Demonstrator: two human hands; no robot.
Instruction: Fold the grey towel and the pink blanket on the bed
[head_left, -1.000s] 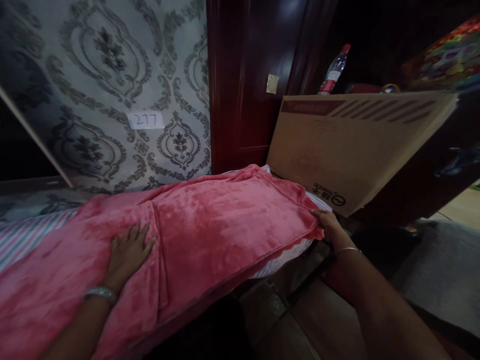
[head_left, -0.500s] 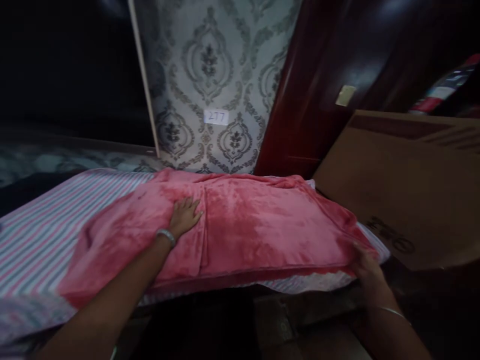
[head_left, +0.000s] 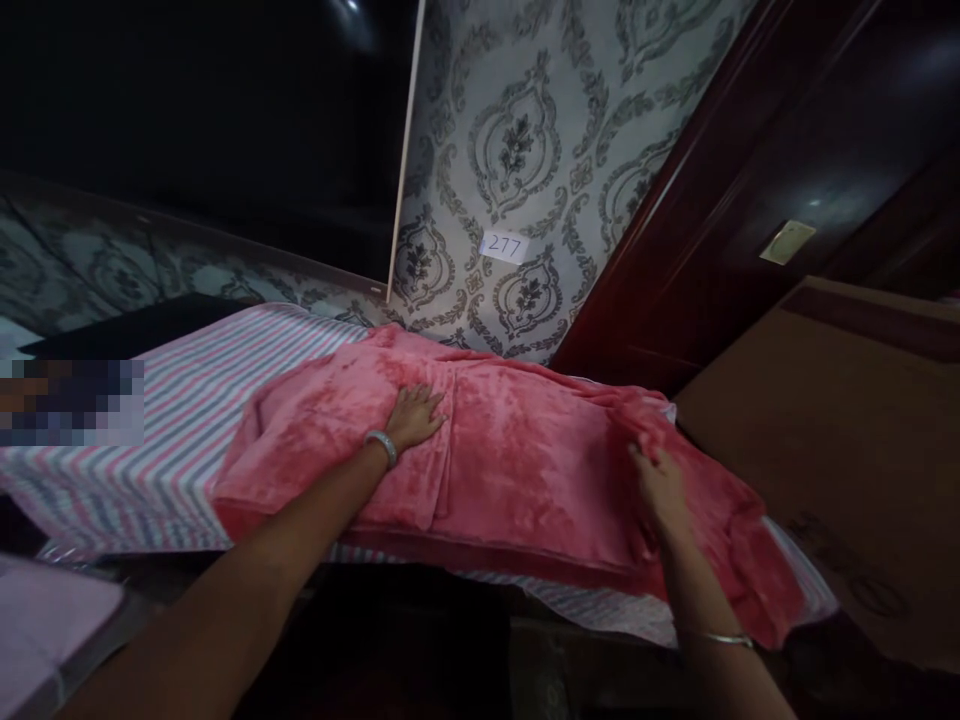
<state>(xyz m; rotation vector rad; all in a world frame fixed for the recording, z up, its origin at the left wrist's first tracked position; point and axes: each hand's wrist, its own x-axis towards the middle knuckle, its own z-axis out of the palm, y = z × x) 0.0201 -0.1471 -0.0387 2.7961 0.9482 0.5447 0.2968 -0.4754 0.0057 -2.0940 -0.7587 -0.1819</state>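
A pink plush cloth [head_left: 525, 470] is spread over a striped sheet [head_left: 202, 380], with a straight layered edge running across its middle. On the left part of the cloth my left hand [head_left: 414, 415] lies flat, fingers spread, just left of that edge. My right hand [head_left: 660, 485] is closed on a raised fold toward the cloth's right end, its fingertips partly hidden in the fabric. Beyond that hand, the right end of the cloth bunches and hangs over the front edge. Whether the cloth is a garment or a blanket I cannot tell.
A large cardboard box [head_left: 832, 430] stands close on the right. Behind are a patterned wall with a paper marked 277 [head_left: 505, 246], a dark screen [head_left: 202, 130] and a dark red wooden panel [head_left: 660, 270]. A pale object [head_left: 56, 610] sits at lower left.
My right hand has moved from the cloth's right front corner inward and lifted a fold with it. My left hand stays flat on the cloth. The view has shifted left and tilted.
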